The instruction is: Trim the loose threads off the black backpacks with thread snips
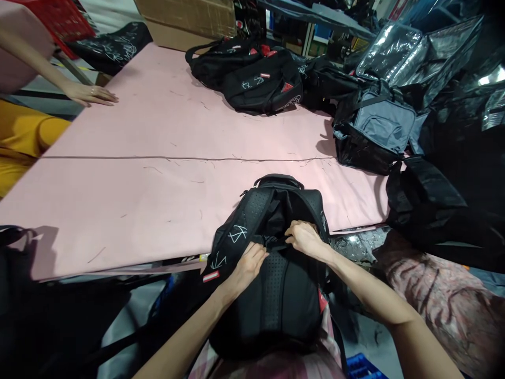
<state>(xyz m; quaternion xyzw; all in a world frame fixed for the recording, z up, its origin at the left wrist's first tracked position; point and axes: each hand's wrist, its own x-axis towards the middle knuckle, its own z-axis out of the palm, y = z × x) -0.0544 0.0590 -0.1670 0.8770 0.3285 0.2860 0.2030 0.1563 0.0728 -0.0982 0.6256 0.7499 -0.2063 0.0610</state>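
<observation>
A black backpack (pixel 272 295) leans against my lap and the table's front edge, its back panel and shoulder straps facing up. White line drawings and a small red-and-white label mark the left shoulder strap (pixel 236 231). Between my hands runs a short dark strap (pixel 274 243) across the upper back panel. My left hand (pixel 252 259) is closed on its left end, fingers pressed together. At the other end my right hand (pixel 305 238) pinches the same strap beside the right shoulder strap. Whether a buckle sits under the fingers is hidden.
A pink-covered table (pixel 158 126) with loose thread ends spreads ahead. Black backpacks (pixel 260 79) lie at its far side, an open grey-lined bag (pixel 382 126) at the right. Another person's hand (pixel 92 95) rests on the left edge. A cardboard box (pixel 189 23) stands behind.
</observation>
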